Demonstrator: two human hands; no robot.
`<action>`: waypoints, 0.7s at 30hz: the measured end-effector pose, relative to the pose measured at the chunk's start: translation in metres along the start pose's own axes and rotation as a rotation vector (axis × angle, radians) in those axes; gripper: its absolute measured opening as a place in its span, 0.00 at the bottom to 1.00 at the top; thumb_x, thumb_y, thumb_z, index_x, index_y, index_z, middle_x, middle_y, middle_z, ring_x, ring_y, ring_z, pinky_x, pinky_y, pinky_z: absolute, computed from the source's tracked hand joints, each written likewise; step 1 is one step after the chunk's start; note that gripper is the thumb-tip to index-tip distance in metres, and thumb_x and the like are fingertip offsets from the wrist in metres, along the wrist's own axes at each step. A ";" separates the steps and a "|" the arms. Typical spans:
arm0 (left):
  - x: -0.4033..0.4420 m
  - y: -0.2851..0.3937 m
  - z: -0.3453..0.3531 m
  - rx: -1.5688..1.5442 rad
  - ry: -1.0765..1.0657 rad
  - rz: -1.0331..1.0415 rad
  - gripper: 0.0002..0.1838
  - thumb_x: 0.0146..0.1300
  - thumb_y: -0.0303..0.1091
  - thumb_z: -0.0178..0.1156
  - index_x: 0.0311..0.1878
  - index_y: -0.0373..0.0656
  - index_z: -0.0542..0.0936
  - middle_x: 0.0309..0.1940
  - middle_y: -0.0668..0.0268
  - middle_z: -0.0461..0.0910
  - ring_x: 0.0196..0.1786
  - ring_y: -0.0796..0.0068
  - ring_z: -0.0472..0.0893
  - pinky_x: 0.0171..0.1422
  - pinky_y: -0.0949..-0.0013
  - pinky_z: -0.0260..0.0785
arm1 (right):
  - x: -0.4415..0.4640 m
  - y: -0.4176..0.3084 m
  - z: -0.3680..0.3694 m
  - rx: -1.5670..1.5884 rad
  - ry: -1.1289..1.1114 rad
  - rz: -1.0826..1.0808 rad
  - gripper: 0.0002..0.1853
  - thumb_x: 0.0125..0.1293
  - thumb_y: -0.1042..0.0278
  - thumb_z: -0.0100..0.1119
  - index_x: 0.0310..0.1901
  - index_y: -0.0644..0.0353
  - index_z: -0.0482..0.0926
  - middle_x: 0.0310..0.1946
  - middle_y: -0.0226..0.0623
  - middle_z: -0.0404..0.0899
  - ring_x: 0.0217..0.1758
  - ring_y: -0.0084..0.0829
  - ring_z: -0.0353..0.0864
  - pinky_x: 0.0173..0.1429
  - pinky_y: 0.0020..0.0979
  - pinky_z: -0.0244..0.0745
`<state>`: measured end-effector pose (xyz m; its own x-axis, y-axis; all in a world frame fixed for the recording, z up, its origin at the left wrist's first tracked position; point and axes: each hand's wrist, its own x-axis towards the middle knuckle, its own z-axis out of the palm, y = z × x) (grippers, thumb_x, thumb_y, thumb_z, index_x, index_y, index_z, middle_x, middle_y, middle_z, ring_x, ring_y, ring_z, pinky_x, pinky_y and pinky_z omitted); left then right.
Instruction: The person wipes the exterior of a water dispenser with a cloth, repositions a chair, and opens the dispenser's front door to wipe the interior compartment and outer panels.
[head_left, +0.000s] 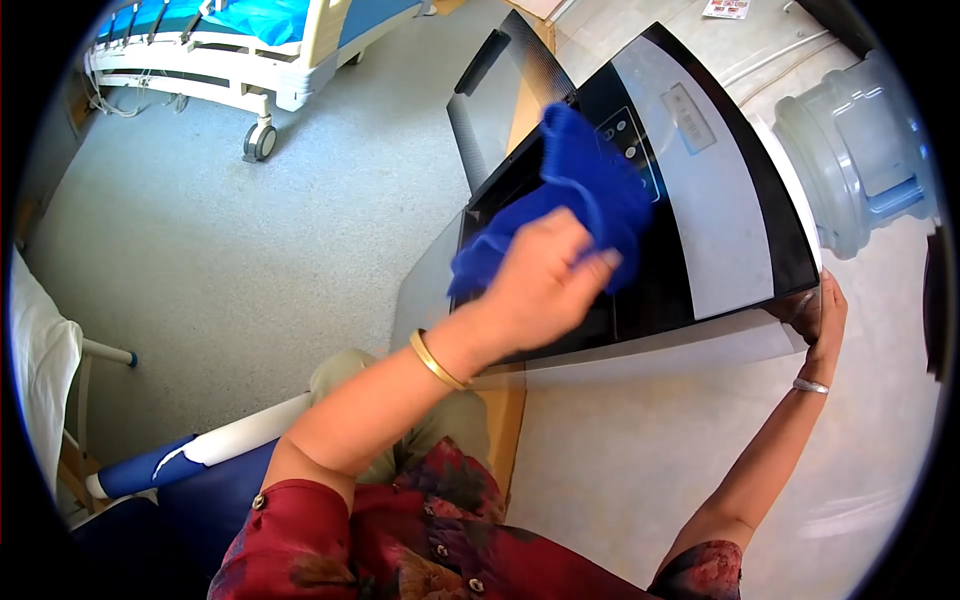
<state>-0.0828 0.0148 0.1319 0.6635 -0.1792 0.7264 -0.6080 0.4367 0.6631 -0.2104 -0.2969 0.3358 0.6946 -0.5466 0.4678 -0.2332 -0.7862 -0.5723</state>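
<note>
My left hand (555,270), with a gold bangle on its wrist, is closed around a bunched blue cloth (590,190). The cloth lies against the black and silver front of a water dispenser (720,200), below its control buttons, and hides part of that front. My right hand (825,315), wearing a silver bangle, rests at the dispenser's upper side edge near the bottle. Its fingers are partly hidden behind that edge, so their grip is unclear. A dark dispenser door (515,100) stands swung out. A clear water bottle (850,150) sits on the dispenser's top.
A hospital bed (300,70) on a caster wheel (260,142) stands at the upper left. Grey floor (250,240) stretches between bed and dispenser. White bedding (45,350) and a blue and white rail (200,450) are at the left. A pale wall (620,460) runs beside the dispenser.
</note>
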 end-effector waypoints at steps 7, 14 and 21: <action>0.022 0.000 0.010 0.164 -0.213 0.014 0.09 0.51 0.26 0.53 0.37 0.37 0.71 0.42 0.49 0.71 0.48 0.46 0.67 0.54 0.56 0.60 | 0.000 0.003 0.001 0.009 0.018 -0.043 0.22 0.66 0.52 0.46 0.47 0.65 0.76 0.32 0.26 0.75 0.23 0.13 0.62 0.22 0.17 0.52; 0.116 -0.055 0.006 0.132 -0.103 -0.123 0.25 0.62 0.51 0.44 0.52 0.39 0.71 0.50 0.46 0.70 0.55 0.50 0.67 0.61 0.60 0.57 | -0.002 0.001 -0.003 0.005 0.002 0.029 0.22 0.66 0.52 0.46 0.47 0.65 0.76 0.30 0.25 0.73 0.22 0.13 0.61 0.21 0.17 0.50; 0.161 -0.110 0.011 -0.117 0.071 -0.451 0.31 0.64 0.52 0.41 0.59 0.35 0.65 0.57 0.51 0.68 0.60 0.60 0.67 0.63 0.66 0.56 | -0.010 -0.011 0.003 0.026 -0.025 -0.056 0.23 0.66 0.54 0.46 0.48 0.69 0.74 0.33 0.30 0.72 0.38 0.20 0.68 0.41 0.21 0.64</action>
<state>0.0862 -0.0718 0.1776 0.8810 -0.3149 0.3532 -0.2012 0.4263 0.8819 -0.2124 -0.2822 0.3354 0.7231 -0.4943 0.4825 -0.1762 -0.8074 -0.5631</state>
